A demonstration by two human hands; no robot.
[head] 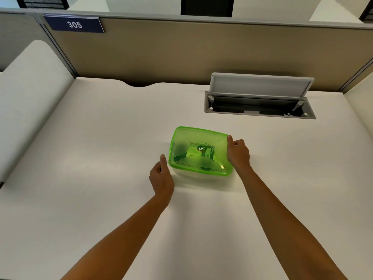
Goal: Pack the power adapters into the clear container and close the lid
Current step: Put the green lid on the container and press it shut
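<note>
A clear container with a translucent green lid rests on the white desk, the lid lying flat on top. Dark shapes show through the lid; I cannot tell what they are. My right hand presses against the container's right edge, thumb up at the far right corner, fingers curled. My left hand is just off the near left corner, fingers curled and thumb raised, close to the lid's rim without clearly gripping it. No loose power adapters are visible on the desk.
A grey cable hatch with its flap raised is set into the desk behind and right of the container. A tan partition wall with a "305" sign closes the back. A side desk surface lies at the left.
</note>
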